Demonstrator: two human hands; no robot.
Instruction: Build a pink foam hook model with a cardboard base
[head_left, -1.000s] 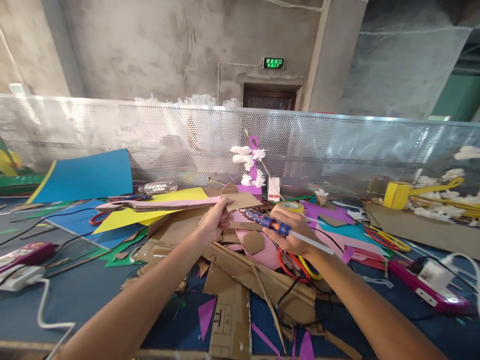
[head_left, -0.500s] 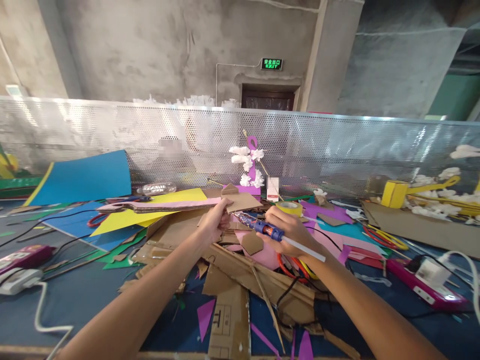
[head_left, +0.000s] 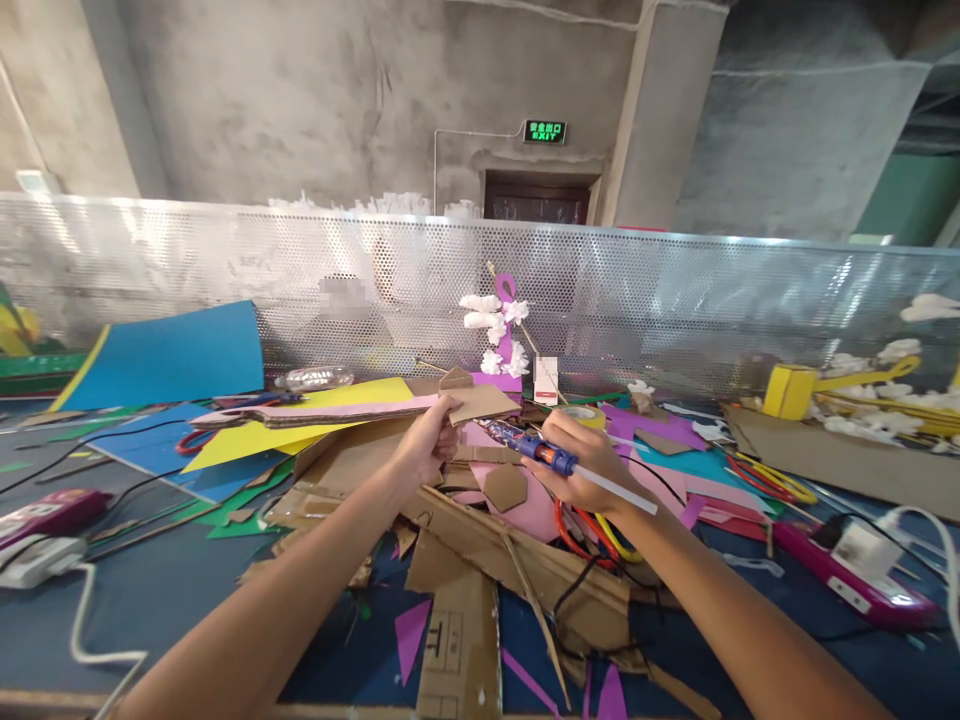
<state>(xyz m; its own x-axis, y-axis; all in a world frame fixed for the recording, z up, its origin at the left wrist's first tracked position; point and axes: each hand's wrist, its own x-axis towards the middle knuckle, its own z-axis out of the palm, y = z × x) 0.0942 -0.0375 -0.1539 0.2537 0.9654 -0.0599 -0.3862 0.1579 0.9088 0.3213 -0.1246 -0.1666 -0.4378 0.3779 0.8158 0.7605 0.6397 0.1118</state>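
My left hand (head_left: pixel 433 445) is closed on a long cardboard piece (head_left: pixel 337 412) with a pink top face, its forked end pointing left. At its right end, by my fingers, sits a flat brown cardboard part (head_left: pixel 484 403). My right hand (head_left: pixel 581 455) grips a blue hot glue gun (head_left: pixel 546 452) with a white glue stick (head_left: pixel 619 493) sticking out of its back. The gun's nozzle points left, close to my left fingers and just below the brown part. Whether the tip touches the cardboard I cannot tell.
Cardboard scraps (head_left: pixel 457 600) and coloured paper lie across the blue table. Behind stands a purple stand with white paper blossoms (head_left: pixel 495 318). Yellow tape (head_left: pixel 583 416), red-handled scissors (head_left: pixel 592 540) and a magenta power strip (head_left: pixel 855 575) are on the right. A perforated metal panel (head_left: pixel 420 260) borders the back.
My right hand and the glue gun have shifted slightly right, drawing the nozzle a little away from my left hand. The pink-topped cardboard piece has moved slightly left.
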